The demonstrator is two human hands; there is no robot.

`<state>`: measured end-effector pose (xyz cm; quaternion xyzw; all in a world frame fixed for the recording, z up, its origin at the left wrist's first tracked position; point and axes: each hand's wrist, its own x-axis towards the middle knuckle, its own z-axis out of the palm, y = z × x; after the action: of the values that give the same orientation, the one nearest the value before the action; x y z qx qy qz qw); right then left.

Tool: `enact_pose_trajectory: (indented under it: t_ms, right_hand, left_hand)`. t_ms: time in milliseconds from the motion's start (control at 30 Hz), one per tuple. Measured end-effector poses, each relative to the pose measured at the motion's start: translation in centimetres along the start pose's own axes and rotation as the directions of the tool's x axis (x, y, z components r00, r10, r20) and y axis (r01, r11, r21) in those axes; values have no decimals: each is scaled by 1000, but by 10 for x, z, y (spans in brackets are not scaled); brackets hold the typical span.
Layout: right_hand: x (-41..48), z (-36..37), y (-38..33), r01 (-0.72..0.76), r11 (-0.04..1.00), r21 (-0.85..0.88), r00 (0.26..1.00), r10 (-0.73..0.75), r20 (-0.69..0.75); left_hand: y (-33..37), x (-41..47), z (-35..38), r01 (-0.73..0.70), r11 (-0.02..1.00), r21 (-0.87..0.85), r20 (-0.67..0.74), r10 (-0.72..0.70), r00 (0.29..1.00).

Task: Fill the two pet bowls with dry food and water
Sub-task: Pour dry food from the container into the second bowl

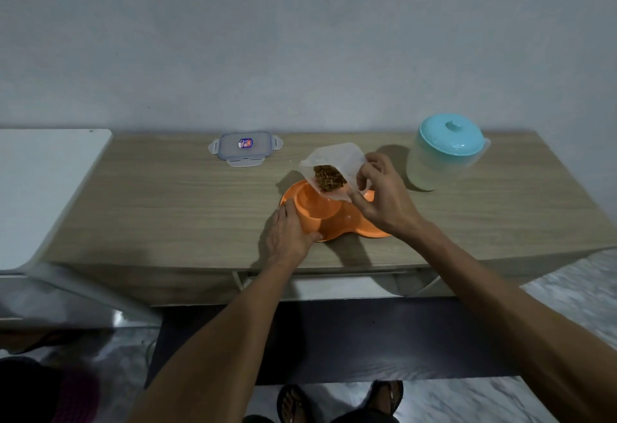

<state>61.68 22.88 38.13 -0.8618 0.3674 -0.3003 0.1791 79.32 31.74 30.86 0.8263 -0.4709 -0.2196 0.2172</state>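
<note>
Two joined orange pet bowls (314,210) sit near the middle of the bench's (167,205) front edge, and the left hand (290,235) grips their near-left rim. The right hand (380,199) grasps a clear container (337,155), tilted over the left bowl with dry food (329,177) inside. A lid (245,149) lies by the back edge, and a teal-topped jug (447,152) stands toward the back right corner.

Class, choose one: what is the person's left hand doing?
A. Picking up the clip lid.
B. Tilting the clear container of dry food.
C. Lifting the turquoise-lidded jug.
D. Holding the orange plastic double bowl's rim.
D: the left hand grips the orange plastic double bowl by its near rim; the right hand tilts the clear plastic food container.
</note>
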Motion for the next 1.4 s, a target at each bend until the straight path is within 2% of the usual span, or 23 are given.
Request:
enact_pose_trajectory:
  t_ms: [333, 567, 667, 733, 800, 867, 900, 1000, 1067, 1133, 1267, 1400]
  right_hand:
    - [-10, 9, -2, 315, 928, -200, 948, -295, 123]
    - [-8, 7, -4, 432, 860, -273, 900, -393, 186]
    - [-2, 6, -2, 306, 933, -188, 952, -298, 70]
    - [8, 4, -1, 143, 988, -66, 986, -148, -81]
    - [24, 3, 0, -48, 995, 90, 976, 66, -206]
    - [45, 5, 8, -253, 936, 243, 918, 312, -246]
    - [56, 8, 13, -352, 876, 330, 869, 437, -232]
    - [87, 23, 32, -567, 619, 543, 697, 712, -84]
    - [104, 35, 44, -649, 523, 552, 625, 780, -4]
    - [114, 46, 55, -707, 482, 517, 583, 811, 42]
    - [122, 70, 77, -792, 483, 373, 530, 848, 29]
    - [123, 82, 83, -808, 468, 358, 498, 867, -9]
  left_hand:
    - [-1, 2, 0, 14, 1000, 19, -10, -14, 1000]
    - [-1, 1, 0, 14, 1000, 6, -22, -14, 1000]
    - [-1, 2, 2, 6, 1000, 15, -27, -5, 1000]
    - [-1, 2, 2, -1, 1000, 15, -31, 1, 1000]
    - [-1, 2, 3, -3, 1000, -1, -27, 3, 1000]
    - [-1, 2, 4, -10, 1000, -5, -24, 10, 1000]
    - [-2, 2, 5, -13, 1000, -3, -27, 13, 1000]
    - [-2, 3, 6, -7, 1000, 2, -32, 7, 999]
    - [-3, 3, 6, -5, 1000, -1, -29, 5, 1000]
    - [-3, 3, 7, -8, 1000, 11, -34, 8, 999]
    - [-5, 4, 10, -7, 1000, 21, -54, 8, 999]
    - [-6, 4, 11, -11, 999, 44, -59, 14, 998]
